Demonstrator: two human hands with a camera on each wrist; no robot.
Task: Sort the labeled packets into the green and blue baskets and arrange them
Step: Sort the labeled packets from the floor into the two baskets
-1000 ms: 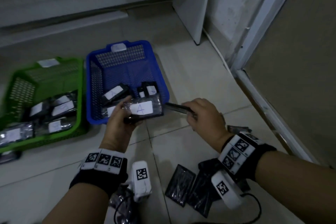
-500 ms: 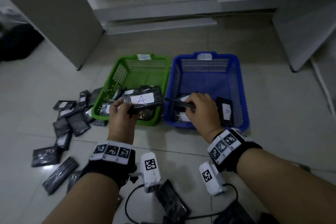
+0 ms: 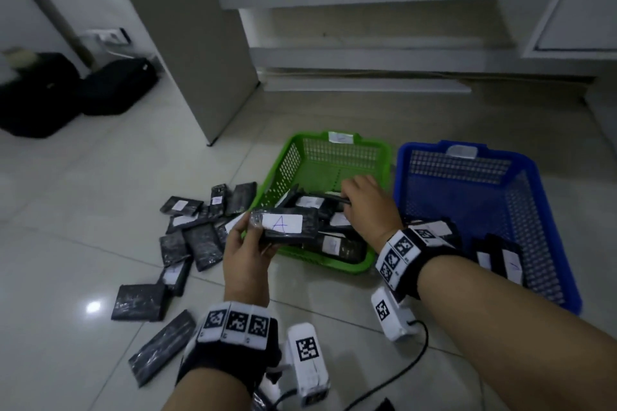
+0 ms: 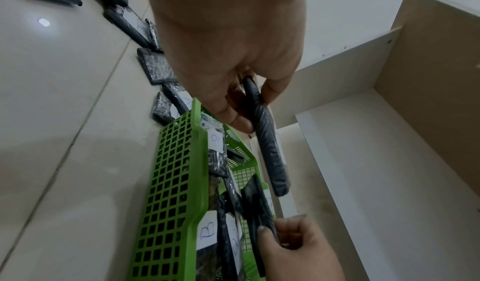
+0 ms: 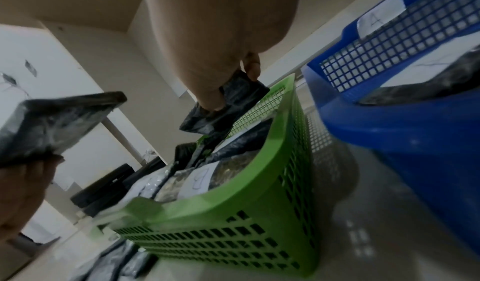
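We hold two packets at once. Our left hand (image 3: 247,253) grips the A packet (image 3: 285,224) by its left end, thumb on top and fingers curled under, label up, just above the near-left corner of the green basket (image 3: 380,157). Our right hand (image 3: 369,207) pinches a second packet (image 5: 228,102) by one short edge between thumb and fingertips, hanging it over the middle of the green basket; its label isn't readable from any view.

Handling read: the packets look like thin, flat slabs in glossy, crinkled black wrap. Each holds straight from a one-end grip with no sag, so we judge them stiff and light. The film looks slick, so a fingertip pinch may slip; a grip across the short end with the thumb on the paper label should hold better. Nothing suggests they are fragile.

Sorting: the green basket's contents show B labels in the left wrist view, and the blue basket (image 3: 547,210) carries an A tag on its far rim. So we judge the A packet belongs in the blue basket, to the right.

Loose packets (image 3: 197,243) lie scattered on the floor tiles (image 3: 66,210) to the left of the green basket, well apart from the blue one.
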